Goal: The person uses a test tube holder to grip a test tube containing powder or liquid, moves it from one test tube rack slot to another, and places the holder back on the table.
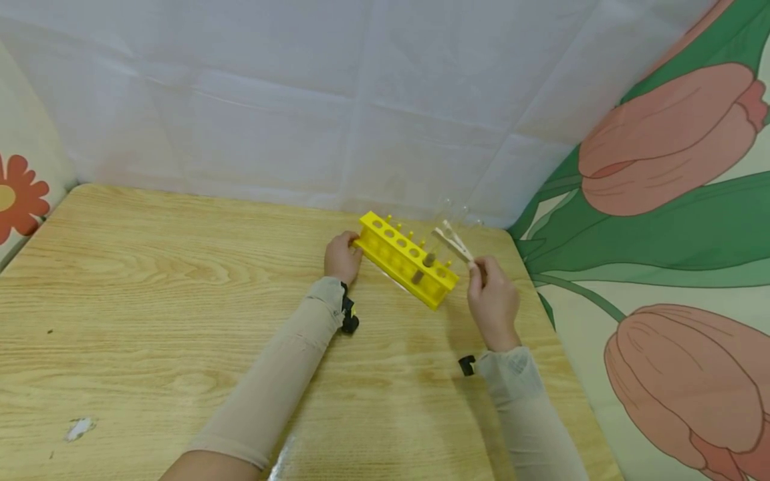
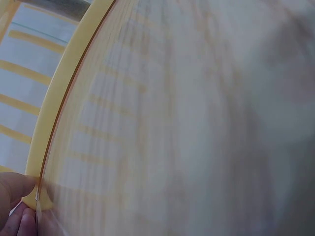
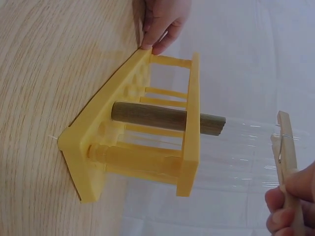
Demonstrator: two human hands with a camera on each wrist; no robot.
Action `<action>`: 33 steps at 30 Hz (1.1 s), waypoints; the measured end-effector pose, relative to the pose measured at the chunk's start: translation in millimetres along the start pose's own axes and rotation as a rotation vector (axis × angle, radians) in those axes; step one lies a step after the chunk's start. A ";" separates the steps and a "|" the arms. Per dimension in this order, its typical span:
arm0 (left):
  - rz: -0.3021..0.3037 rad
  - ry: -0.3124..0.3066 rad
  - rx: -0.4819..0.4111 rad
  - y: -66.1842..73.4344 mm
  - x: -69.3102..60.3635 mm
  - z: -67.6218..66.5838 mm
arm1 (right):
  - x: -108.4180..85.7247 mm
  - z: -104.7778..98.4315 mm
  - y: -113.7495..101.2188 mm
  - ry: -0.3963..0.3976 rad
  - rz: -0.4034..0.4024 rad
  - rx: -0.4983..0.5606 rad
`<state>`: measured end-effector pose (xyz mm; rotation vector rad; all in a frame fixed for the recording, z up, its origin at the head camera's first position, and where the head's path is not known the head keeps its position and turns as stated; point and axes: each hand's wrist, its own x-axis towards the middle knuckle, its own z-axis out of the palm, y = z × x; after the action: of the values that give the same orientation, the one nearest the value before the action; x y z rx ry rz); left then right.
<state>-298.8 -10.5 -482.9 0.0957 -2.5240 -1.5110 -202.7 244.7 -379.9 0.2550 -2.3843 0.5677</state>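
Observation:
A yellow test tube rack stands at a slant near the table's back right. My left hand grips its far left end by the base, thumb on one side and fingers on the other. A brown rod-like piece passes through one hole near the rack's right end; whether glass surrounds it I cannot tell. Clear glass test tubes show faintly beyond the rack's top. My right hand pinches a wooden test tube clamp just right of the rack. The clamp's tips are spread, close to the tubes.
A wood-grain table lies under both arms, with a white chipped spot at its front left. White cloth hangs along the back edge. On the right hangs a tulip-patterned cloth.

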 end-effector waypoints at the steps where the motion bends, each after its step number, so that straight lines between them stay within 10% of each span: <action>1: 0.000 0.000 0.000 0.1 0.1 0.0 | 0.2 -0.3 -0.1 0.002 0.001 0.001; 33: -0.014 -0.006 0.003 1.3 -0.8 -0.1 | 6.8 -5.0 -2.2 0.030 -0.009 0.023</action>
<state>-298.0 -9.8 -481.8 0.1098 -2.5354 -1.5145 -204.3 244.9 -371.3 0.2653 -2.3477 0.5914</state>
